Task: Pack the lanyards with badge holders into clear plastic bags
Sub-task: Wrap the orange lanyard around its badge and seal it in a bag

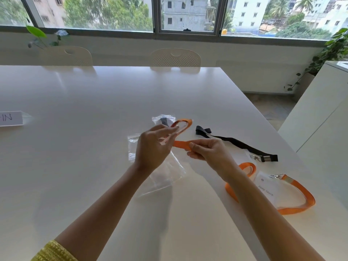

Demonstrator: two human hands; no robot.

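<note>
The orange lanyard is held up off the white surface between both hands, its strap doubled into a loop that arcs behind the left hand. That looks like folding: gathering the long strap short enough to slip into a bag. The right hand has its grip closed on the strap, thumb on top pressing the band flat. The left hand pinches the looped end with its fingers, probably to keep the fold from springing open.

Directly under the hands lies a clear plastic bag, flat on the surface, close enough to receive the folded strap. Just behind the loop sits a second clear bag with something dark inside, seemingly 1 item already packed.

To the right, a black lanyard and another orange lanyard with badge holder lie unpacked, near the right forearm.
</note>
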